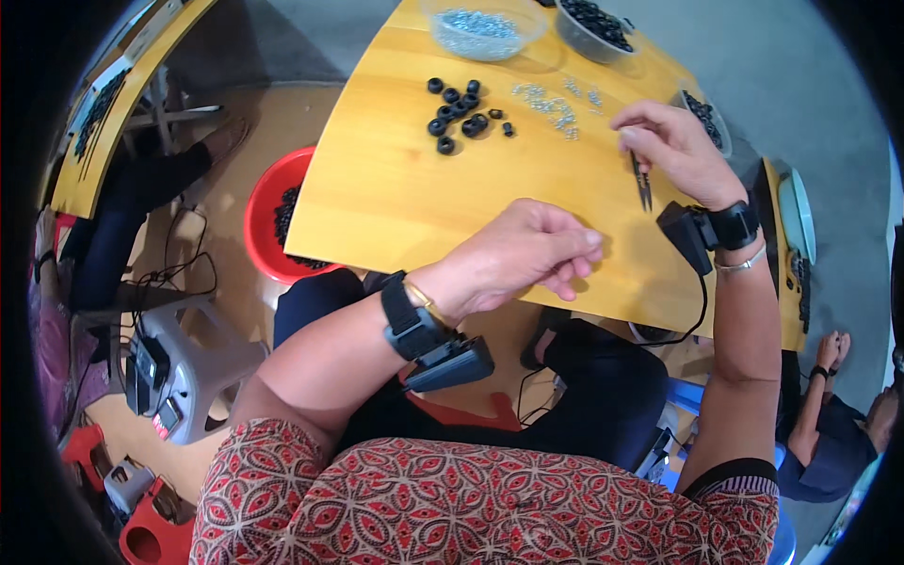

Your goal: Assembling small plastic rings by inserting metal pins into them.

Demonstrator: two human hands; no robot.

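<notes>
My left hand (527,250) is held over the table's near edge, thumb and fingertips pressed together; anything between them is too small to make out. Further right, my right hand (680,151) is closed, its thumb and forefinger meeting near the small silvery metal pieces (551,104) scattered on the tabletop. Black tweezers (643,188) show below its fingers with their tips toward me; whether the palm holds them or they lie on the wood, I cannot tell. Several round black plastic pieces (455,113), some with holes, form a loose group left of the silvery ones.
On the yellow wooden table (377,188), a clear tub (485,33) of silvery pieces and a tub of black pieces (595,28) stand at the back. Another tub (704,121) is at right. A red basin (259,221) sits left below. Other people sit at both sides.
</notes>
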